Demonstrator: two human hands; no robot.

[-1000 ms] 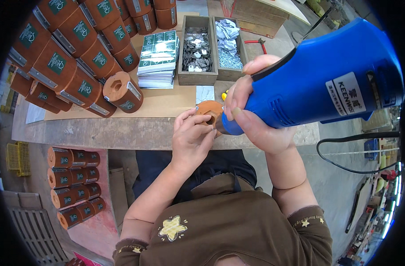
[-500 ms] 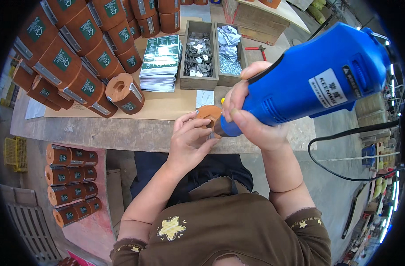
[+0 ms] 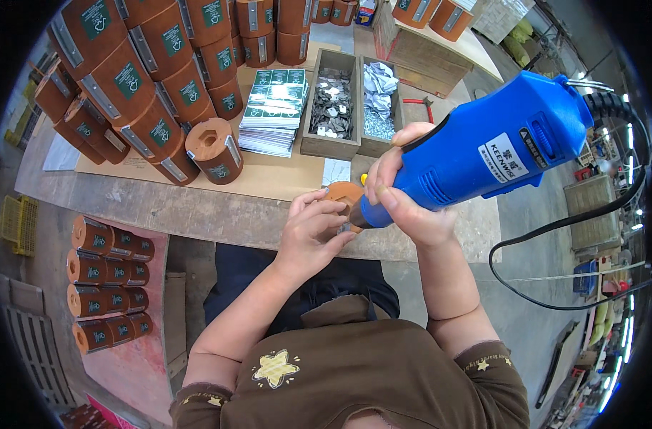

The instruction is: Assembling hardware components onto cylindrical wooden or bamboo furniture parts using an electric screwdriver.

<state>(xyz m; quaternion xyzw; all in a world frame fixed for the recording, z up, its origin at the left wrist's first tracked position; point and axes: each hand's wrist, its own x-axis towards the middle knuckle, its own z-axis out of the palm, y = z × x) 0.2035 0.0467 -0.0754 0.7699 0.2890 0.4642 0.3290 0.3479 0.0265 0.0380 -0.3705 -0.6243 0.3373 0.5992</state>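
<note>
My right hand [image 3: 417, 214] is wrapped round a blue corded electric screwdriver [image 3: 454, 161], whose body slants up to the right. Its dark nose points down at the near side of a reddish-brown cylinder [image 3: 346, 191] by the table's front edge. That cylinder has a recess in its top and is partly hidden by the tool and my fingers. My left hand [image 3: 310, 232] grips it from the left, thumb and fingertips close to the screwdriver's nose. A small shiny piece shows at those fingertips, too small to make out. The tool's very tip is hidden.
Stacked brown cylinders [image 3: 143, 86] with green labels fill the back left; a single one [image 3: 215, 151] stands before them. Beside it lie label sheets [image 3: 274, 107], then wooden boxes of metal parts [image 3: 331, 107] and red-handled pliers [image 3: 427, 107]. The tool's black cord [image 3: 554, 227] loops at right.
The screwdriver's rear end has dropped and swung a little left, while its nose stays at the cylinder. The whole view has shifted slightly. Both hands keep their holds.
</note>
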